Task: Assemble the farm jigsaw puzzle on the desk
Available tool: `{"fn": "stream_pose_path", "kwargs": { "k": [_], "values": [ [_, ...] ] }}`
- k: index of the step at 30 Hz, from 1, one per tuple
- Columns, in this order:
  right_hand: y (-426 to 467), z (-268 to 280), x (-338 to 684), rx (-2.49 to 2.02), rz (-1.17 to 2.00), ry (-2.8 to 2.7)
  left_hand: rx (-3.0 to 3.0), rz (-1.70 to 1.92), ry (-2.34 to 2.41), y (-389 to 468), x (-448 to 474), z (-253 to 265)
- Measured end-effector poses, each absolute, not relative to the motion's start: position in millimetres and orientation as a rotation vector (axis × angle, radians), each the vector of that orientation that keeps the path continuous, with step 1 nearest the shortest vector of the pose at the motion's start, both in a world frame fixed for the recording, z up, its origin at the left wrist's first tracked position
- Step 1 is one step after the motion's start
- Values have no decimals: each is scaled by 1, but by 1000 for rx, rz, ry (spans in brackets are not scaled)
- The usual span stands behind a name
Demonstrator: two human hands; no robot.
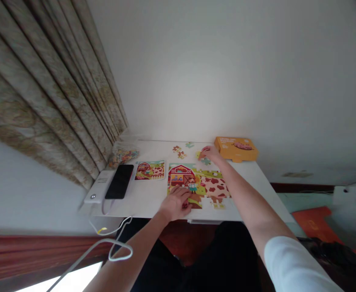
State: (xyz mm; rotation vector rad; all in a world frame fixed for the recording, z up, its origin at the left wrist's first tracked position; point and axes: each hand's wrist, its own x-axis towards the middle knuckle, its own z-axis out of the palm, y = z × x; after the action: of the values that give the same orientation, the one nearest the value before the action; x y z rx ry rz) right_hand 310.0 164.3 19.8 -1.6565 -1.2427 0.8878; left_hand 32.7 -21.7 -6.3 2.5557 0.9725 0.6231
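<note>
A partly assembled farm jigsaw puzzle point(182, 167) lies on the white table, showing a red barn, a farmer and a spotted cow. Across its lower left corner rests my left hand point(178, 200), fingers stretched and slightly bent over the pieces. Farther back, my right hand point(211, 153) has its fingers pinched on a puzzle piece, mostly hidden by the fingers. Just beneath it are loose green and yellow pieces point(205, 161). Other loose pieces point(180, 154) lie behind the puzzle. Near the lower right, a joined piece point(218, 205) sits beside a gap in the picture.
A reference picture card point(150, 170) lies left of the puzzle. Beyond it are a black phone point(120, 181), a white box point(99, 186) and a clear bag of pieces point(123, 156). An orange puzzle box point(236, 149) stands back right. A white cable point(121, 239) hangs off the left edge.
</note>
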Motion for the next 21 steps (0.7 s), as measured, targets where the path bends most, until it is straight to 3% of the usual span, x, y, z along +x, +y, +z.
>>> {"fn": "stream_pose_path", "kwargs": {
  "k": [8,13,21],
  "values": [
    [37,23,314,-1396,1112,-848,2602,826,911,-23,26,-5],
    [-46,14,287,-1256,1213,-723,2394,1084,1131,-24,30,-5],
    [-76,4,257,-1336,1205,-746,2385,907,955,-41,63,9]
  ]
}}
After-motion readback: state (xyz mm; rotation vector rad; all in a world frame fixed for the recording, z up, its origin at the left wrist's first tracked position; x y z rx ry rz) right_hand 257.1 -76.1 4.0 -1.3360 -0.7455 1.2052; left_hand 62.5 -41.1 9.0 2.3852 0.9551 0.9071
